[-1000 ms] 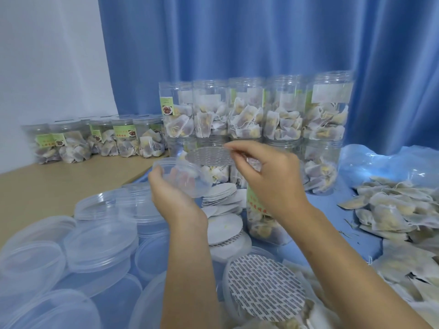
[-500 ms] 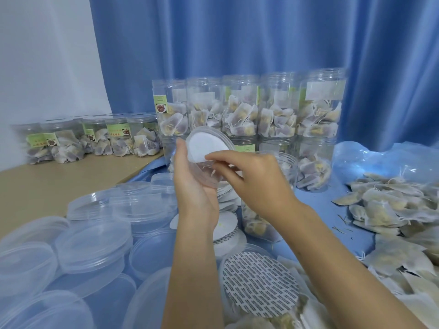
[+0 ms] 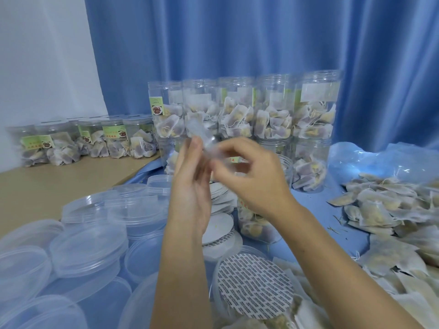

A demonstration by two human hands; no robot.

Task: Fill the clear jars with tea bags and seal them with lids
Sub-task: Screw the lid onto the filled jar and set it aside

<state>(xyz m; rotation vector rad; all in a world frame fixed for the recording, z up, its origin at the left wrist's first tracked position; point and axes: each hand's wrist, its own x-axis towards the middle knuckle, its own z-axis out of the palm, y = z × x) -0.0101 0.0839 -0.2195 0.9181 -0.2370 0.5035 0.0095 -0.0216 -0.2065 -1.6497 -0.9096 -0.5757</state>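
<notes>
The clear lid (image 3: 203,141) is up in front of me above the middle of the bench (image 3: 47,186), blurred, with my left hand (image 3: 192,186) cradling it edge-on on nearly straight fingers and my right hand (image 3: 251,176) pinching its rim, I reckon to seat a liner before capping. Spare lids (image 3: 88,243) pile at the near-left edge within reach, capped jars (image 3: 114,141) of tea bags line the far-left edge, a stacked double row of filled jars (image 3: 237,112) stands at the back, and a liner-topped jar (image 3: 255,280) sits near me. Loose tea bags (image 3: 389,210) heap at the right edge.
</notes>
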